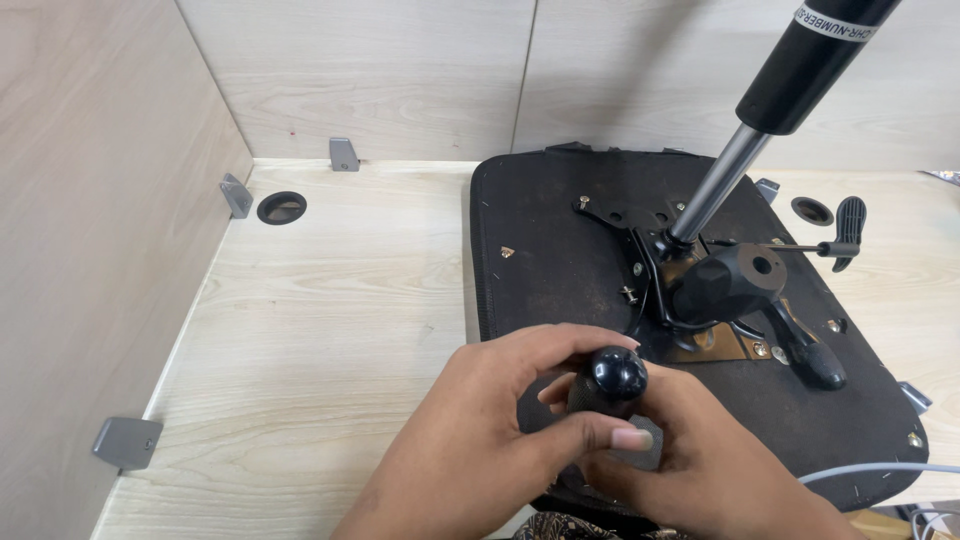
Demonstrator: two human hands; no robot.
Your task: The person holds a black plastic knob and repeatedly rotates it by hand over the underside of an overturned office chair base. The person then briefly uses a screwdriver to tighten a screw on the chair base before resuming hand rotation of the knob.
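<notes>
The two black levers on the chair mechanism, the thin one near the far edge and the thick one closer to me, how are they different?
The thin lever is a slim metal rod ending in a flat, ribbed paddle; the thick lever is a stout arm ending in a rounded bulb. The thin lever runs sideways toward the seat's right edge; the thick lever angles toward the near edge. Both have black grips and stem from the same mechanism.

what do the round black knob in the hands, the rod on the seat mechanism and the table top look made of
Black knob: probably hard plastic, smooth and glossy, with a bright highlight on top.
Rod: metal, polished silver, with a long sheen; its upper black cylinder looks painted.
Table top: pale wood-grain surface, likely laminate, matte.
</notes>
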